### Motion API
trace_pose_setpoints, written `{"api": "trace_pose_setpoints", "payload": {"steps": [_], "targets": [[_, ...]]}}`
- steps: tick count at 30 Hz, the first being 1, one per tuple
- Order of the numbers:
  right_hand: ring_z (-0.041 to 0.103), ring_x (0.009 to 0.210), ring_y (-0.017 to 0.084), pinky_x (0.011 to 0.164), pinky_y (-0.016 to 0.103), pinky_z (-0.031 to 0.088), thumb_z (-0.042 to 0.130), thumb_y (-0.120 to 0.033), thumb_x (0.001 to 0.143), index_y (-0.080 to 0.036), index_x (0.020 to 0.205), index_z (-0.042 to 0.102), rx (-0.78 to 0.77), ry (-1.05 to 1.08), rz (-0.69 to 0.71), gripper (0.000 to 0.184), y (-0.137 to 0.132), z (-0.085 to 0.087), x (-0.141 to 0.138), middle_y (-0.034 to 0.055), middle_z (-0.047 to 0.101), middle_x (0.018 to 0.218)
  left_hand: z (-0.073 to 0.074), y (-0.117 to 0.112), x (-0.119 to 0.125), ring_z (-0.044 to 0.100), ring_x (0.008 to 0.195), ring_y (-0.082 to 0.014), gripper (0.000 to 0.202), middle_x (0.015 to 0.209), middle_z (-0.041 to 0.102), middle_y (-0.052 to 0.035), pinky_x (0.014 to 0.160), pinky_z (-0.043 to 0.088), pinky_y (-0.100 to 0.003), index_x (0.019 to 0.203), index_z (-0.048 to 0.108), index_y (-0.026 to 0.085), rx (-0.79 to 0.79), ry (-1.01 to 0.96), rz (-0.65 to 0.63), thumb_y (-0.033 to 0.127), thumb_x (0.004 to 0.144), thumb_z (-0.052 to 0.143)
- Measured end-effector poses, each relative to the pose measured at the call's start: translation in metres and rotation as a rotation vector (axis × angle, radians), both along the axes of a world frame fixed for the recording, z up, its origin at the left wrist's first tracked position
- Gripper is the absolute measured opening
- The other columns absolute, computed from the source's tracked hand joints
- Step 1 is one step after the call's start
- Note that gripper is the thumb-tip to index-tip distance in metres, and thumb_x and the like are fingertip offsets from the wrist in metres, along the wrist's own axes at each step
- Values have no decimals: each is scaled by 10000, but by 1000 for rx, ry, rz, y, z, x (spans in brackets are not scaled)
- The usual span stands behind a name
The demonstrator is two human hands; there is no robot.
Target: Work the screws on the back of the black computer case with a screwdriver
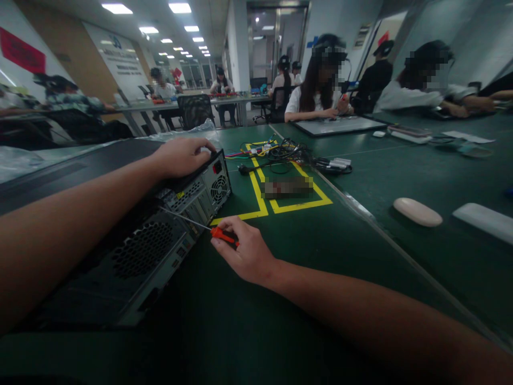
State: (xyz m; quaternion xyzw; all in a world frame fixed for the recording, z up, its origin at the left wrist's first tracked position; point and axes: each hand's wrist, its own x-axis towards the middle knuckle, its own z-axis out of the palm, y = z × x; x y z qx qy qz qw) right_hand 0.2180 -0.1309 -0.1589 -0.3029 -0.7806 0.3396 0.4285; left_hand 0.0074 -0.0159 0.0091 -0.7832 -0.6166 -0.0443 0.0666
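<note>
A black desktop computer case point(150, 240) lies on the green table at the left, its rear panel with vents and ports turned toward me. My left hand point(182, 156) rests on top of the case near its rear corner, fingers stretched along the surface and slightly bent. Pinched in my right hand point(248, 250) is a screwdriver point(225, 235) with an orange and black handle. Its thin shaft points left to the rear panel, the tip at the upper edge by the slots. Whether the tip sits in a screw I cannot tell.
Yellow tape point(256, 187) marks the table beyond the case, with bundled cables point(286, 152) and a blurred-out object point(286, 187) there. A pale oval case point(417, 212) and a white object point(484, 220) lie at the right. Across the table, a person point(316, 96) works over a flat panel.
</note>
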Motion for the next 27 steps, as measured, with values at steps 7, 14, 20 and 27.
{"api": "trace_pose_setpoints", "payload": {"steps": [7,14,20,27], "targets": [[788,1033,252,969,433,628,704,-429,1076,-268,1197,644,6,18,8,210,0,0,-1,66,822,1147,2,-5,2,637,1069,-262,582,1303,792,-131,982,469,-398,1569,715,167,4,9,-1,383,1144,381],[783,1031,248,970,426,624,714,-438,1076,-270,1195,660,-5,8,-9,212,0,3,0,65,822,1148,-3,8,-5,719,1065,-356,606,1152,821,-142,980,538,-499,1508,789,257,25,-34,-10,462,1047,452],[774,1012,245,962,417,617,689,-456,1087,-261,1206,677,21,14,-15,229,-1,2,0,68,819,1133,-5,11,-9,736,1092,-380,631,1126,819,-145,1026,546,-539,1507,794,285,23,-77,-10,494,988,503],[767,1014,246,962,410,622,665,-502,1120,-249,1207,726,31,-10,-29,274,-1,2,1,70,811,1113,-4,10,-7,733,1084,-362,614,1121,801,-142,1029,543,-516,1505,798,271,19,-69,-14,484,1028,477]]}}
